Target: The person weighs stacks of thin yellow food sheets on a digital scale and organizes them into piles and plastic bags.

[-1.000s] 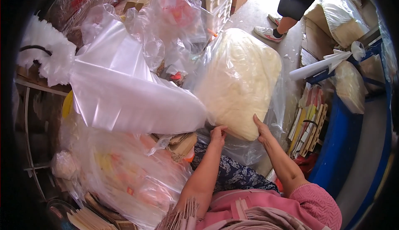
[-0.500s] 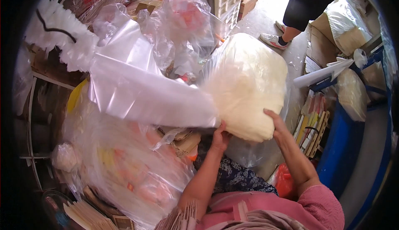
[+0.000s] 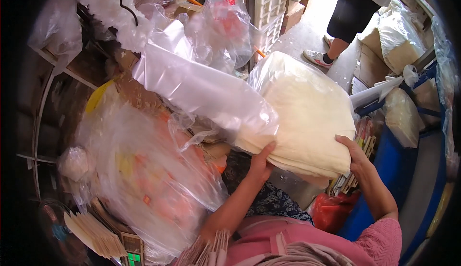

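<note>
Between my hands is a thick stack of soft cream-coloured sheets (image 3: 307, 122), tilted, with clear plastic over its far end. My left hand (image 3: 261, 163) grips its near left corner, thumb on top and fingers underneath. At the near right edge, my right hand (image 3: 354, 153) holds the stack the same way, its fingers partly hidden below. A long whitish plastic bag (image 3: 206, 90) stretches from the upper left onto the stack's left side, its end close to my left thumb. It hangs from a ragged bunch of white plastic (image 3: 113, 14) with a black cord.
Left of my lap lies a large clear plastic bag (image 3: 144, 170) with orange and yellow things inside. White crates (image 3: 269, 6) stand at the back. Another person (image 3: 353, 14) stands at the far right. A blue frame (image 3: 384, 179) and a red plastic bag (image 3: 331, 211) are on my right.
Both hands and the cream stack have moved right and slightly nearer. The whitish bag's end now lies over the stack's left side, and its hanging bunch has shifted up and right in view.
</note>
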The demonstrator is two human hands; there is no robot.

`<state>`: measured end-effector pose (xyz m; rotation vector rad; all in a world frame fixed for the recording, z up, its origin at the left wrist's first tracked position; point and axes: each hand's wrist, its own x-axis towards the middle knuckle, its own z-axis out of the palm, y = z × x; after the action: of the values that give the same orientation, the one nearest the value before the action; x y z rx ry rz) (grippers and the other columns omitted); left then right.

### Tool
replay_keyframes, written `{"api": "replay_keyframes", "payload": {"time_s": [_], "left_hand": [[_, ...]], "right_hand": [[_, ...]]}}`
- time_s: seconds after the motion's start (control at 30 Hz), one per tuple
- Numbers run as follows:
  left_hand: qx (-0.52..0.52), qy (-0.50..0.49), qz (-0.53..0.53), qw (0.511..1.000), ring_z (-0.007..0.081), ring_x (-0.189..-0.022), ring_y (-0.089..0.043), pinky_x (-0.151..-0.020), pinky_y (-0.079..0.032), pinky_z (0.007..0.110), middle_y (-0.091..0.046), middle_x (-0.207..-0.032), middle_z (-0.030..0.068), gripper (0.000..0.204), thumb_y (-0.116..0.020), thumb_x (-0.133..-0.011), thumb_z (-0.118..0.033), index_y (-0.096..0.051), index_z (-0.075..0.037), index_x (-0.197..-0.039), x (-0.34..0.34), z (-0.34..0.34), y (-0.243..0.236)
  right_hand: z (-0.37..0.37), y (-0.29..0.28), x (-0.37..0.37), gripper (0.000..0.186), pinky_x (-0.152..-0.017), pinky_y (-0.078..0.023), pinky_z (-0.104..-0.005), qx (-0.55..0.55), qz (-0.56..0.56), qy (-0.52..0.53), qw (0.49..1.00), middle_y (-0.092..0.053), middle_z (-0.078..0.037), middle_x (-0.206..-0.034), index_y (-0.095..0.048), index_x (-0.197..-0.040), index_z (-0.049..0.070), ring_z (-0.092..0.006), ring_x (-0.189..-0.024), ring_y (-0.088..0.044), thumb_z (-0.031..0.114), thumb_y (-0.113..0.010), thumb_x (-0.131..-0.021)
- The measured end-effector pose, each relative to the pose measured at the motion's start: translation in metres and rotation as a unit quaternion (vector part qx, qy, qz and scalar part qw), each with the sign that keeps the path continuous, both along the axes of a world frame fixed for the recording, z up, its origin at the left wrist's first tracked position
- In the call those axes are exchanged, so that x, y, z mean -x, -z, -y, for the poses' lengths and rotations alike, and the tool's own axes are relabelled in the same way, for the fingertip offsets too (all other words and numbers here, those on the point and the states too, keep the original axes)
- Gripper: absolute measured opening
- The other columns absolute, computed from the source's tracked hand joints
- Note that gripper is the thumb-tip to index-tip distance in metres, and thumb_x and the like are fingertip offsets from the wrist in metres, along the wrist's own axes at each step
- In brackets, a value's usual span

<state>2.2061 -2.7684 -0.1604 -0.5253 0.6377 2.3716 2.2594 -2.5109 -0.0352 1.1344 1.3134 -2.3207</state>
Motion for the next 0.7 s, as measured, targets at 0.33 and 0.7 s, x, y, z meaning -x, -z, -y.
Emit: {"api": "replay_keyframes", "payload": {"time_s": [0.33,0.7], "left_hand": [[0.222,0.070,-0.197,0.952,0.0225,-0.120,-0.043,-0.101,-0.034,0.035,-0.045,-0.130,0.0105,0.068,-0.066,-0.081,-0.014,-0.030,0.000,-0.136,-0.102,0.041,-0.176],[0.422,-0.175,-0.478,0.750,0.0189,-0.114,-0.048,-0.092,-0.041,0.032,-0.054,-0.117,0.0130,0.048,-0.069,-0.076,-0.012,-0.048,-0.001,-0.117,0.034,0.025,-0.119]], "right_hand": [[-0.015,-0.097,-0.067,0.057,-0.092,-0.047,-0.0368,-0.007,0.024,-0.033,0.999,-0.056,-0.018,-0.121,-0.041,-0.130,-0.002,-0.0275,-0.105,-0.059,0.025,-0.061,-0.084],[-0.066,-0.090,-0.014,0.037,-0.080,-0.052,-0.0385,0.099,-0.119,0.053,0.987,-0.067,-0.011,-0.092,-0.062,-0.097,0.006,-0.0241,-0.084,-0.065,0.040,-0.053,-0.087]]}}
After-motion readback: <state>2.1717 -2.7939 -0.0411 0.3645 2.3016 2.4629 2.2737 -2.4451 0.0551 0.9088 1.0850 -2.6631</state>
